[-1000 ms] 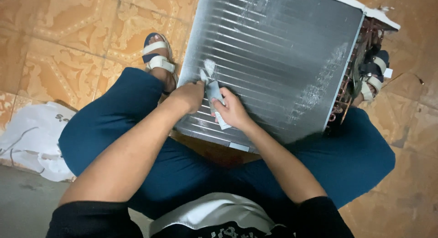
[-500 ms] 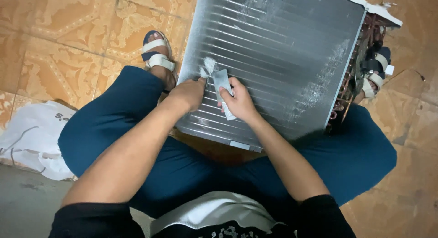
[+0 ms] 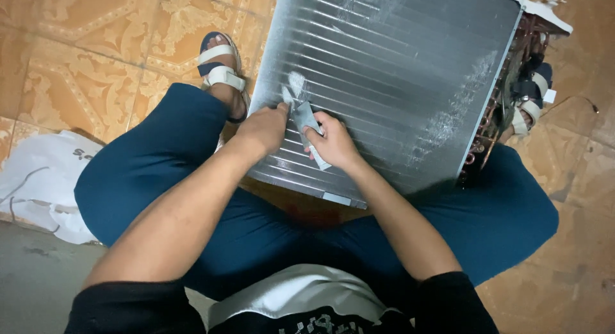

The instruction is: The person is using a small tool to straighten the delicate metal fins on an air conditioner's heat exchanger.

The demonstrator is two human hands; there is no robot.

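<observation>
The finned coil [image 3: 397, 84] runs off the top edge, and the right hand [image 3: 333, 142] hides part of the small grey tool [image 3: 306, 119].

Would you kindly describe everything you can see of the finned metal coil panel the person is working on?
The finned coil panel is a large grey metal rectangle of fine parallel fins, tilted between the person's legs on the tiled floor. Whitish patches mark its face. Copper tube bends show along its right edge. The left hand and right hand press a small pale tool against its lower left area.
</observation>
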